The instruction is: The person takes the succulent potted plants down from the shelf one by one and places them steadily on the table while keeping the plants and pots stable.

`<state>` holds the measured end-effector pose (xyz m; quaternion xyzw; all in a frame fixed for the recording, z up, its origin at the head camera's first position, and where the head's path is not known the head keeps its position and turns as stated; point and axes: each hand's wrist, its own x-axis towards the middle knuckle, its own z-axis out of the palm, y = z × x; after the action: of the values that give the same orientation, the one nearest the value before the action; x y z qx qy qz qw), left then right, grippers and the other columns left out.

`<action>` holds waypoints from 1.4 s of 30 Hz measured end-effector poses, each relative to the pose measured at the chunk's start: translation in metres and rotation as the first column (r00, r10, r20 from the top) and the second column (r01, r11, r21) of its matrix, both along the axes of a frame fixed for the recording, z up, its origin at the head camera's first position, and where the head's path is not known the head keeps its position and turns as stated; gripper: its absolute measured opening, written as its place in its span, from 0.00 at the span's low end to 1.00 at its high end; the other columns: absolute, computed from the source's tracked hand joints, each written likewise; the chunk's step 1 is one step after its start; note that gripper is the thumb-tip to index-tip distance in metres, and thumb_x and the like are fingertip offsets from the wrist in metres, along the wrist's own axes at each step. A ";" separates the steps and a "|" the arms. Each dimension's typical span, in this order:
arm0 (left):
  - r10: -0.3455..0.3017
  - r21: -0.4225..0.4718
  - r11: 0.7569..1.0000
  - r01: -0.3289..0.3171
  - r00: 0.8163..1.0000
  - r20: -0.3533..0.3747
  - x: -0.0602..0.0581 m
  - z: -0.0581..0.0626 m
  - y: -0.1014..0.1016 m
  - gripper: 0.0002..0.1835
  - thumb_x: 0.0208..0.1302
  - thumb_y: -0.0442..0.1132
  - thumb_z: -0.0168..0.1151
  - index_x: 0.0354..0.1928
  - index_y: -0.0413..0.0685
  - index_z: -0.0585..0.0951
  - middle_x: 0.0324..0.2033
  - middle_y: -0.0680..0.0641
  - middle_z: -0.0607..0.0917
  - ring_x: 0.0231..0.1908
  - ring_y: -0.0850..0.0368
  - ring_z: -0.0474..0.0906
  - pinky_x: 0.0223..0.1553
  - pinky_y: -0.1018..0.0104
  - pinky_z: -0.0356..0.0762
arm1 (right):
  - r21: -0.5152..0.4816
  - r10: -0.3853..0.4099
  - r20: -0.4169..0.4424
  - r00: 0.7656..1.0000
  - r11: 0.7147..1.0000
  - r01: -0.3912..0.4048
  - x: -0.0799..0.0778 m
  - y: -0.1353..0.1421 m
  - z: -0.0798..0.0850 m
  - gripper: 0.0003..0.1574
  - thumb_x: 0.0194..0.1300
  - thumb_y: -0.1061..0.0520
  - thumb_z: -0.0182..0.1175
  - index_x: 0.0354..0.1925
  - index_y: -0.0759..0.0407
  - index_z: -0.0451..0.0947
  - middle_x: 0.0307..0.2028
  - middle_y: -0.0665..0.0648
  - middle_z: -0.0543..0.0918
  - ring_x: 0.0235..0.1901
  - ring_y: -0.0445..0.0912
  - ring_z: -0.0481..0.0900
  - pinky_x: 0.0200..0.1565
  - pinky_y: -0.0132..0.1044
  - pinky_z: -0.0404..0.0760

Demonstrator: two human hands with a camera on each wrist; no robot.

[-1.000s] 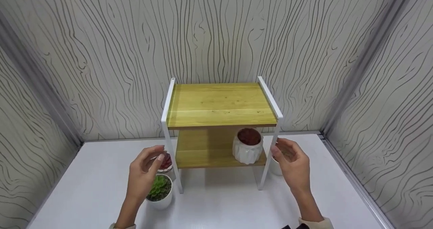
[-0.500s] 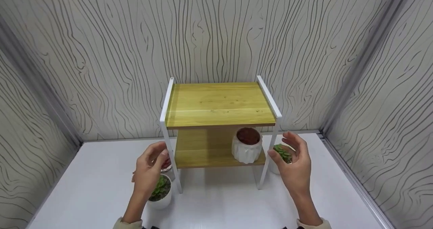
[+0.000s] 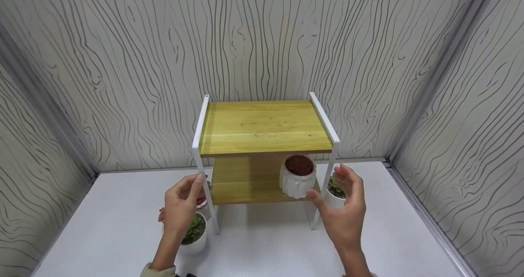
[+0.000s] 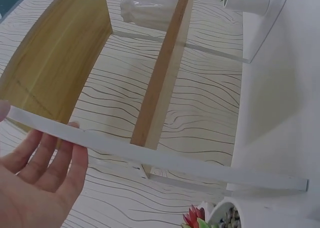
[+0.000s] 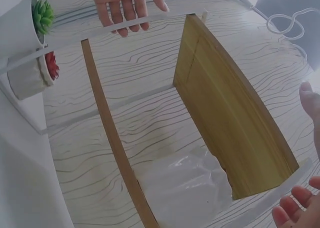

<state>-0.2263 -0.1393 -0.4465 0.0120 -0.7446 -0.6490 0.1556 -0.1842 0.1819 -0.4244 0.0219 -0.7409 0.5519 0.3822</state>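
Observation:
A two-tier shelf rack [image 3: 266, 125] with wooden boards and white side frames stands on the white table. At its left front post [image 4: 175, 160], my left hand [image 3: 180, 203] has the thumb on one side and the fingers on the other, pinching the post. My right hand [image 3: 346, 211] is by the right front post, thumb and fingers spread apart around it, with a gap visible in the right wrist view. On the lower board, at the right, sits a white ridged pot [image 3: 297, 183] with a dark red top; the right thumb overlaps its lower edge in the head view.
Left of the rack, a white pot with a green succulent [image 3: 194, 240] stands in front of a pot with a red succulent [image 5: 52, 67], partly behind my left hand. Another green potted succulent [image 3: 336, 197] is right of the rack. Patterned walls [image 3: 262, 39] enclose the table.
My left hand has moved right and closed on the left post. The right hand first opened wider, uncovering the right-hand plant, then shifted left, its thumb now in front of the ridged pot.

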 end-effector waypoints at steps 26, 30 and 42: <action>0.015 0.052 0.999 -0.016 1.000 0.010 -0.003 0.001 0.008 0.19 0.80 0.49 0.59 0.49 0.38 0.87 0.40 0.39 0.91 0.40 0.57 0.90 0.44 0.71 0.88 | -0.058 -0.125 0.242 0.962 0.988 0.142 0.001 -0.090 -0.024 0.78 0.51 0.45 0.84 0.82 0.66 0.47 0.81 0.71 0.56 0.81 0.68 0.55 0.76 0.68 0.64; 0.032 0.038 0.999 -0.033 0.999 0.028 -0.002 0.001 0.008 0.19 0.79 0.50 0.60 0.45 0.40 0.87 0.38 0.42 0.91 0.38 0.60 0.88 0.43 0.71 0.87 | -0.053 -0.152 0.279 0.948 0.983 0.174 -0.004 -0.094 -0.026 0.81 0.51 0.42 0.84 0.83 0.65 0.44 0.82 0.71 0.54 0.81 0.68 0.53 0.76 0.68 0.64; 0.061 0.046 0.997 -0.062 0.998 0.018 -0.004 -0.002 0.008 0.17 0.76 0.49 0.64 0.40 0.40 0.87 0.32 0.46 0.88 0.33 0.59 0.81 0.35 0.70 0.82 | -0.024 -0.231 0.301 0.925 0.968 0.249 -0.022 -0.102 -0.031 0.86 0.47 0.38 0.85 0.83 0.69 0.42 0.82 0.73 0.50 0.82 0.68 0.50 0.78 0.66 0.60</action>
<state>-0.2299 -0.1309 -0.4484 0.0439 -0.7299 -0.6609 0.1692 -0.2058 0.0801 -0.4551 -0.1635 -0.7694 0.5205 0.3321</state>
